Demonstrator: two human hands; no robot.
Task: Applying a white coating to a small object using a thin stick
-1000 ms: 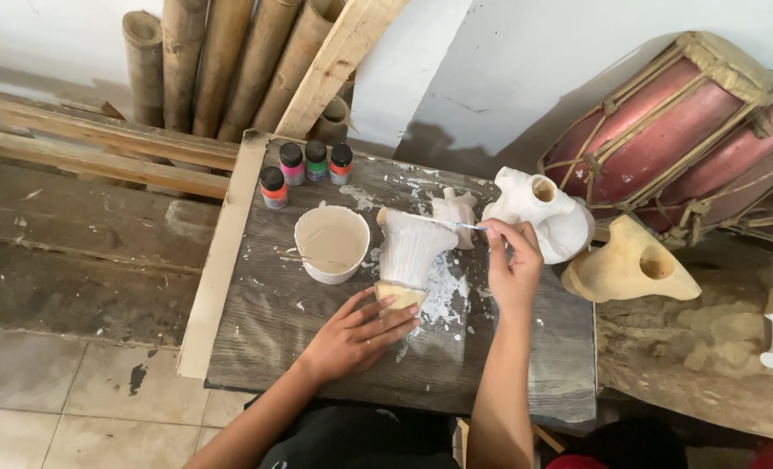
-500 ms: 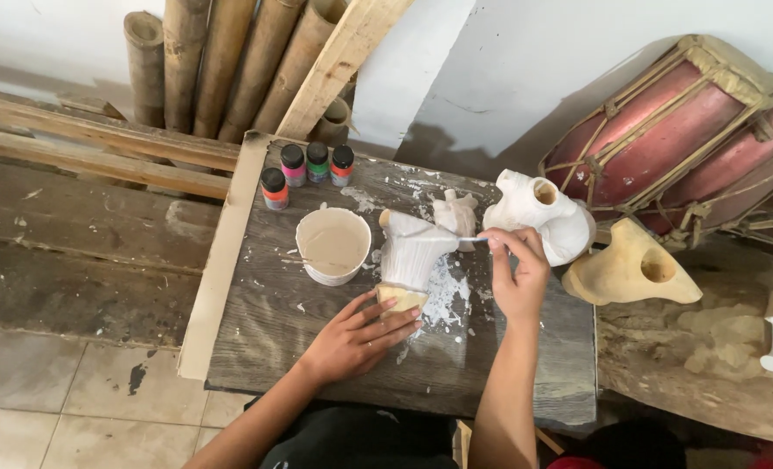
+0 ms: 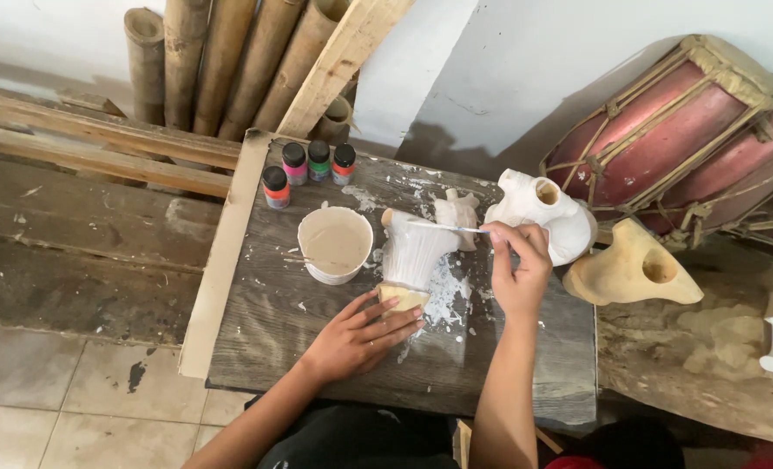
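Observation:
A small carved figure [image 3: 414, 254], mostly coated white with a bare tan base, lies on the dark wooden board [image 3: 273, 321]. My left hand [image 3: 360, 334] rests on the board with its fingers pressed on the figure's tan base. My right hand [image 3: 516, 265] pinches a thin brush [image 3: 447, 227] whose tip touches the top of the figure. A white cup of pale paint [image 3: 335, 244] stands just left of the figure.
Several small paint bottles [image 3: 306, 167] stand at the board's back left. A white-coated carving [image 3: 542, 213] and a smaller white piece [image 3: 457, 211] sit behind the figure. An unpainted tan carving [image 3: 629, 269], a red drum [image 3: 664, 139] and bamboo poles [image 3: 230, 61] surround the board.
My right hand has shifted slightly with the brush, moving its tip leftward across the top of the figure. My left hand stays on the base.

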